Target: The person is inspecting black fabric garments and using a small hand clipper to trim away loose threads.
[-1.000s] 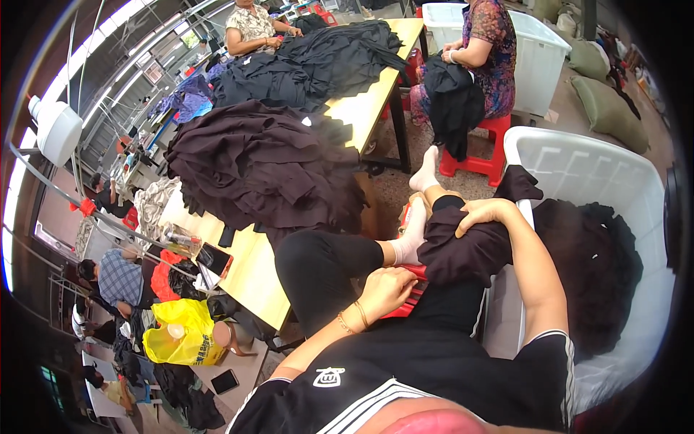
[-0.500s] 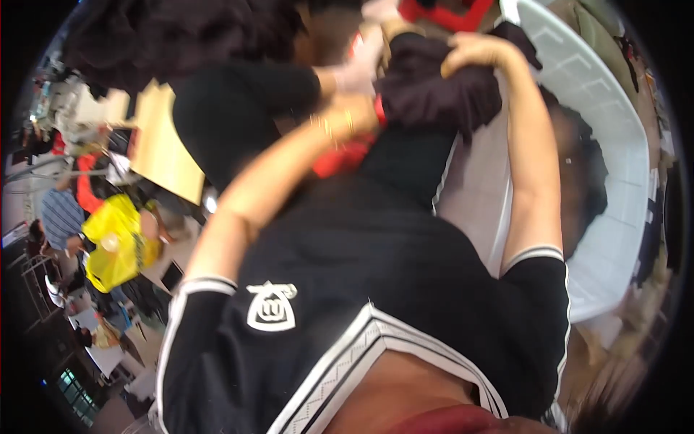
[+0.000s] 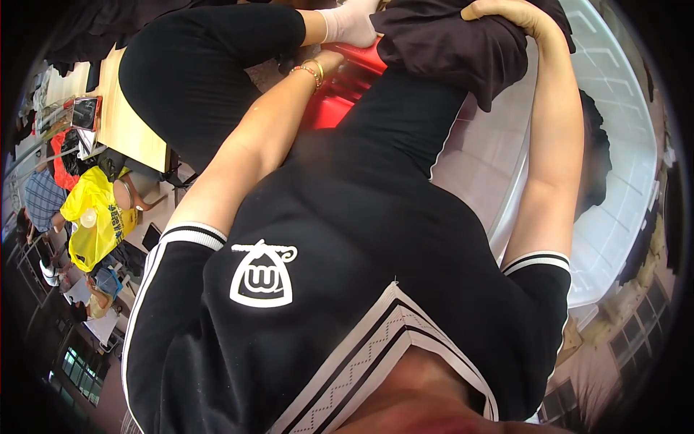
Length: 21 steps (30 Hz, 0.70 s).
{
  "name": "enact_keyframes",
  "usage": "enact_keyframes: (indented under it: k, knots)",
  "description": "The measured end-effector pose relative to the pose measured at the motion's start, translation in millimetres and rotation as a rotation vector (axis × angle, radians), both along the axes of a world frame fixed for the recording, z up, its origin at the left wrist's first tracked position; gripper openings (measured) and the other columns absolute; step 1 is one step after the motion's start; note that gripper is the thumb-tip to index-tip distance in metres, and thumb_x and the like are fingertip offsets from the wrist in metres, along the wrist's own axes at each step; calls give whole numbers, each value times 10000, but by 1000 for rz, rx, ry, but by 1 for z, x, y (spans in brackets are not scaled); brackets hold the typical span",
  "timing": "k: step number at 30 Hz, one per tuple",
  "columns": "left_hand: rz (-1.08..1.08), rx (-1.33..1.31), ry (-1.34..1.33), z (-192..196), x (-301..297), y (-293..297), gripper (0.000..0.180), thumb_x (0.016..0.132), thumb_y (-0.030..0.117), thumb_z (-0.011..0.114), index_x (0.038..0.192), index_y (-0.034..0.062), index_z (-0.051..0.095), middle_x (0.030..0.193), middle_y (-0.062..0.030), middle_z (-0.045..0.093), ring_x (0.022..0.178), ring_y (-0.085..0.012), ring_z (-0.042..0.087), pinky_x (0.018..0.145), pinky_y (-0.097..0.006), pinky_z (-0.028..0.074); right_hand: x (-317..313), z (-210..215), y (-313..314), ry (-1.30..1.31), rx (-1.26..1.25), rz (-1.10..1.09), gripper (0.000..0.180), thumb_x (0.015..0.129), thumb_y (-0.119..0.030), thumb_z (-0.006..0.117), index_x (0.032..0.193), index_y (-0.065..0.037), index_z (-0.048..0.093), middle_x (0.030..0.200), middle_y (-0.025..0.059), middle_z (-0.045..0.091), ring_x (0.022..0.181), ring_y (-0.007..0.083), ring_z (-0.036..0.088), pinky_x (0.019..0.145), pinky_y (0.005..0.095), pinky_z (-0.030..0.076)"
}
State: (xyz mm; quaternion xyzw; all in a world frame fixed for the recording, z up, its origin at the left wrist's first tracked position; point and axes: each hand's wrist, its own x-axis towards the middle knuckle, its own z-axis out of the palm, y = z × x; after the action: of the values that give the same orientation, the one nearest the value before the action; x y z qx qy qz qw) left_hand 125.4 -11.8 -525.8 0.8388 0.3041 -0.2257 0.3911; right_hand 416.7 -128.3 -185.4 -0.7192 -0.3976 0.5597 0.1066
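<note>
A bundle of dark brown cloth [image 3: 463, 54] lies over my leg at the top of the head view. My right hand [image 3: 510, 13] rests over its far side, with the thumb and fingers curled onto the fabric; the top edge cuts off part of the hand. My left hand [image 3: 330, 64], with bracelets at the wrist, is down beside a red plastic seat [image 3: 329, 108], just below a foot in a pale pink sock [image 3: 352, 23]. It is apart from the cloth, and its fingers are mostly hidden.
To the right stands a large whitish plastic tub [image 3: 625, 173] with dark cloth [image 3: 594, 152] in it. A pale wooden table [image 3: 134, 119] is on the left, with a yellow plastic bag [image 3: 94, 220] beyond. More dark fabric [image 3: 94, 29] lies at upper left. People sit farther off.
My left hand has come away from the dark cloth and dropped to the red seat. My right hand stays on the cloth, now nearer the top edge. The view has shifted and sharpened.
</note>
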Motion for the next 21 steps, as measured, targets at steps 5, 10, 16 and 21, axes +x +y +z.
enact_keyframes:
  k: [5, 10, 16, 21]
  knots:
    - [368, -1194, -772, -44, -80, 55, 175, 913, 220, 512, 990, 89, 599, 763, -51, 624, 643, -218, 558, 629, -375, 444, -41, 39, 55, 45, 113, 186, 472, 726, -244, 742, 1070, 68, 659, 1023, 135, 682, 925, 223, 638, 853, 311, 494]
    - [-164, 29, 36, 101, 45, -43, 278, 837, 221, 575, 943, -8, 692, 1028, -233, 650, 966, -362, 643, 853, -396, 488, 31, -30, -18, 10, 126, 111, 630, 670, -338, 705, 1165, 40, 611, 990, 87, 669, 913, 166, 617, 878, 252, 453]
    - [614, -920, -455, 183, 64, -14, 141, 875, 237, 591, 830, 103, 605, 683, 45, 502, 599, -121, 469, 557, -267, 386, 26, -4, -14, 201, 462, -76, 554, 734, -174, 658, 1229, 50, 554, 1095, 96, 639, 982, 164, 601, 904, 283, 459]
    - [687, -890, -853, 234, 59, -14, 470, 901, 391, 610, 1266, 98, 575, 1173, -58, 639, 1122, -163, 555, 964, -310, 403, 34, 27, -31, 537, 981, -765, 542, 764, -121, 566, 1254, 101, 499, 1227, 223, 577, 1121, 350, 582, 1012, 423, 452]
